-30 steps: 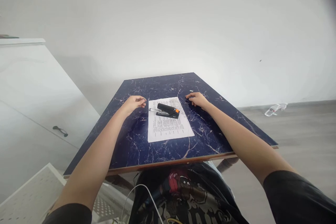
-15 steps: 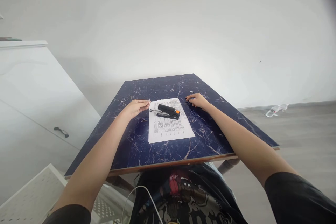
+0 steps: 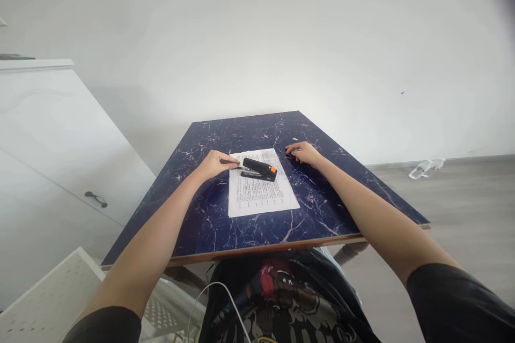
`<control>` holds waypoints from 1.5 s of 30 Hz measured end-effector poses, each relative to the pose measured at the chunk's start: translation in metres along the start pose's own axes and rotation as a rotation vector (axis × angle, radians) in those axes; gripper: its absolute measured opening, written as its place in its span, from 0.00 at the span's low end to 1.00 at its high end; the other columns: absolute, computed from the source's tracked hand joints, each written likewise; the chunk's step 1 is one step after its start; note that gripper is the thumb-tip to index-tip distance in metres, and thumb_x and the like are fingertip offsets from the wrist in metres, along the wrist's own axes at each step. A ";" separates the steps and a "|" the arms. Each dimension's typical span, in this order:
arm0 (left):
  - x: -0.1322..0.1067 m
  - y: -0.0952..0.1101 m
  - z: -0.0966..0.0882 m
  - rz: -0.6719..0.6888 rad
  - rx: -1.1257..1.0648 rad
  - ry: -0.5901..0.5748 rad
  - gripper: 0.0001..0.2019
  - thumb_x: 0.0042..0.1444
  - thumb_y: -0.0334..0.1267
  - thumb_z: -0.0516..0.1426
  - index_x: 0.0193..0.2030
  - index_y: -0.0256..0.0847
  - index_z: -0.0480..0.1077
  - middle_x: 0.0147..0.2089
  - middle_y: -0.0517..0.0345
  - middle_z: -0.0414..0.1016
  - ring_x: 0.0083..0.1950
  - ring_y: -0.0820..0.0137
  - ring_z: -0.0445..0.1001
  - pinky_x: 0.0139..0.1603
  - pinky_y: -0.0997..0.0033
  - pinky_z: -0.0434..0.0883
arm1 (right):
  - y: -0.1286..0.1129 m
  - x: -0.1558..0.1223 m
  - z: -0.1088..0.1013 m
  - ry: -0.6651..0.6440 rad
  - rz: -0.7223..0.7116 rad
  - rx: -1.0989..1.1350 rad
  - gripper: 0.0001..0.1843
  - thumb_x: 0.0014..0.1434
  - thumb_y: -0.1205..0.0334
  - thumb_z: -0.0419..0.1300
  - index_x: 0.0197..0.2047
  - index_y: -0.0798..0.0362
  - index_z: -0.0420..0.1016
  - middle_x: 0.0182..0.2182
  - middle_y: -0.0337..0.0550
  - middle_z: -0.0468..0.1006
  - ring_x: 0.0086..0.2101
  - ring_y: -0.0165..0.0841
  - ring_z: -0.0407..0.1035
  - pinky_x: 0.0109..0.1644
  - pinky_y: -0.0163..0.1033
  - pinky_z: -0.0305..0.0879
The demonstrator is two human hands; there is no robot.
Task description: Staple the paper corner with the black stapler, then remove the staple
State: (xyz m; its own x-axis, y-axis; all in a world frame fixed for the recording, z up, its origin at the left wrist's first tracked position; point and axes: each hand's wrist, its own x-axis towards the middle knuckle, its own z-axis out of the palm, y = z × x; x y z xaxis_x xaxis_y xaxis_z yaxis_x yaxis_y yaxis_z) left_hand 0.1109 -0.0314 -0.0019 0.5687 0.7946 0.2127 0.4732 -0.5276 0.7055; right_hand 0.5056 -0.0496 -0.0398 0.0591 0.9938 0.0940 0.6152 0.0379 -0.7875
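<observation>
A black stapler (image 3: 261, 170) with an orange patch lies on printed paper sheets (image 3: 263, 198), its arm raised from its base. A thin metal rod sticks out at its left end. My left hand (image 3: 219, 164) pinches the rod's outer end between thumb and fingers, over the left edge of the paper. To the right of the paper, my right hand (image 3: 304, 154) rests on the dark blue marbled table (image 3: 201, 230). Its fingers are loosely bent with a gap between them, and I see nothing held there.
A small white piece (image 3: 295, 139) lies beyond my right hand. On the left stand a white cabinet (image 3: 52, 134) and a white perforated rack (image 3: 52, 300). A white cable (image 3: 219, 283) loops over my lap. Clear plastic (image 3: 426, 168) lies on the floor by the wall.
My left hand has moved right, from the paper's upper left corner to the stapler's rod, which now sticks out less. My right hand has hardly moved.
</observation>
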 end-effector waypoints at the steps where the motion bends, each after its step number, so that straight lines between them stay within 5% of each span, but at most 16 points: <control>1: -0.001 0.000 0.001 0.007 0.015 -0.025 0.11 0.56 0.44 0.69 0.45 0.48 0.86 0.45 0.50 0.86 0.45 0.58 0.84 0.51 0.59 0.78 | 0.000 0.000 0.000 0.000 0.000 -0.001 0.13 0.56 0.74 0.58 0.38 0.56 0.85 0.60 0.46 0.78 0.21 0.22 0.66 0.29 0.34 0.73; 28: 0.000 -0.006 0.010 0.006 -0.001 -0.065 0.10 0.56 0.44 0.69 0.44 0.48 0.86 0.44 0.49 0.86 0.43 0.58 0.84 0.49 0.59 0.79 | -0.004 -0.003 -0.001 -0.002 -0.018 -0.054 0.11 0.56 0.69 0.61 0.37 0.54 0.85 0.59 0.47 0.79 0.22 0.24 0.67 0.30 0.38 0.75; 35: -0.002 -0.009 -0.006 0.018 -0.008 -0.125 0.17 0.55 0.38 0.69 0.52 0.50 0.84 0.50 0.49 0.85 0.49 0.58 0.84 0.57 0.57 0.77 | -0.024 -0.013 0.000 0.085 -0.157 -0.146 0.13 0.61 0.60 0.63 0.46 0.54 0.86 0.37 0.46 0.84 0.31 0.35 0.75 0.45 0.41 0.73; 41: -0.005 -0.015 -0.011 0.009 -0.023 -0.151 0.14 0.56 0.32 0.66 0.48 0.49 0.85 0.49 0.50 0.85 0.51 0.59 0.83 0.58 0.57 0.77 | -0.060 -0.046 0.021 -0.410 -0.549 -0.098 0.26 0.61 0.45 0.67 0.58 0.50 0.81 0.50 0.48 0.83 0.44 0.40 0.76 0.44 0.40 0.72; 45: -0.002 -0.008 -0.001 0.031 0.006 -0.126 0.12 0.56 0.32 0.65 0.45 0.48 0.85 0.46 0.50 0.86 0.47 0.59 0.83 0.53 0.59 0.77 | -0.069 -0.055 0.036 -0.345 -0.577 -0.231 0.26 0.56 0.51 0.72 0.56 0.51 0.82 0.42 0.46 0.84 0.38 0.38 0.76 0.41 0.40 0.70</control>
State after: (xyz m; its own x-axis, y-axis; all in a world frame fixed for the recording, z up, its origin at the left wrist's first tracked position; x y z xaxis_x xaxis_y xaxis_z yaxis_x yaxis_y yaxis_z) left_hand 0.1054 -0.0288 -0.0075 0.6630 0.7341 0.1468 0.4583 -0.5530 0.6958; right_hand 0.4317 -0.1030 -0.0129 -0.5548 0.7999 0.2289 0.6266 0.5826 -0.5177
